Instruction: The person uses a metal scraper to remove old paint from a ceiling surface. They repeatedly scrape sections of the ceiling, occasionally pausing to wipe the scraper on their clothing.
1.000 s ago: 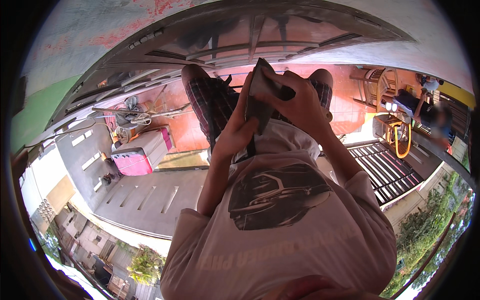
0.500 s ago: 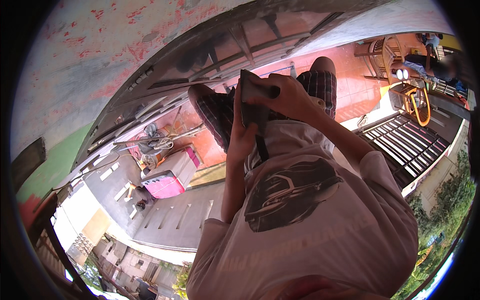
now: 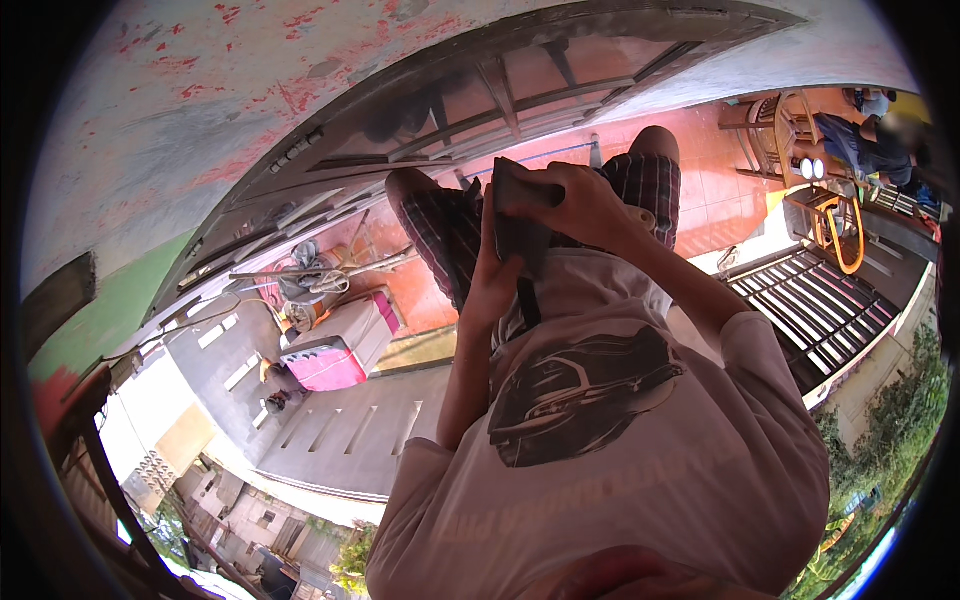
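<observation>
Both my hands hold a dark, flat, roughly rectangular thing point(image 3: 518, 225) upright above my lap. Its kind is hard to make out. My left hand point(image 3: 490, 278) grips its left side and lower edge, with the thumb across its face. My right hand point(image 3: 582, 200) is closed on its right side near the top, fingers curled over it. Under it lie my legs in dark checked shorts point(image 3: 440, 230). A small tan ring-shaped thing point(image 3: 641, 216) shows next to my right wrist, partly hidden.
Ahead stands a dark-framed window or door point(image 3: 500, 100) in a painted wall point(image 3: 200, 110). At left are a pink and grey box-like thing point(image 3: 335, 360) and a tangled pile point(image 3: 310, 280). To the right, wooden chairs point(image 3: 838, 225), a metal grille point(image 3: 810, 300) and a person point(image 3: 870, 140).
My hands and the dark flat thing appear slightly lower in the picture, as does the scene around them. The grip looks the same.
</observation>
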{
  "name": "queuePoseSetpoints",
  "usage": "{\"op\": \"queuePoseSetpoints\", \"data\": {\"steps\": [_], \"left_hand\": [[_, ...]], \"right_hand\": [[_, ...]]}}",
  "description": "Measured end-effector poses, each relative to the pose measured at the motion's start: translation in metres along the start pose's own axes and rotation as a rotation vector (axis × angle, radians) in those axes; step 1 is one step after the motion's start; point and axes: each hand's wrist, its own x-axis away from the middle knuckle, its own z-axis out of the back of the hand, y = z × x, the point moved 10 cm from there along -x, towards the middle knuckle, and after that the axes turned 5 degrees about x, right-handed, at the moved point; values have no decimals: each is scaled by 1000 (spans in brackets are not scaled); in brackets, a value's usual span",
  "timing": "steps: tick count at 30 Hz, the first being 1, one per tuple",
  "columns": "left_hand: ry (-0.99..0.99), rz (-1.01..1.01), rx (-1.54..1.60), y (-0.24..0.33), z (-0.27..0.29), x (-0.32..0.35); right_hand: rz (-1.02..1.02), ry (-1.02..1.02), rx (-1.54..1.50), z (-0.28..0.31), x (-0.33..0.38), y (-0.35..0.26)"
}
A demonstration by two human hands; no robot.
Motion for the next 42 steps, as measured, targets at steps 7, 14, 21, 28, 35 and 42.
{"op": "queuePoseSetpoints", "data": {"steps": [7, 14, 21, 28, 35, 42], "left_hand": [[39, 71, 281, -16, -1, 6], [279, 137, 165, -31, 32, 0], [152, 225, 236, -33, 20, 0], [-402, -434, -1082, -78, 147, 11], [694, 377, -1049, -164, 369, -13], [-140, -155, -818, -157, 232, -55]], "right_hand": [[88, 42, 146, -6, -10, 7], [-216, -39, -257, 3, -35, 90], [-413, -252, -395, -26, -9, 118], [-375, -82, -446, -2, -8, 137], [-391, 23, -481, 0, 5, 165], [-331, -12, -492, -11, 12, 175]]}}
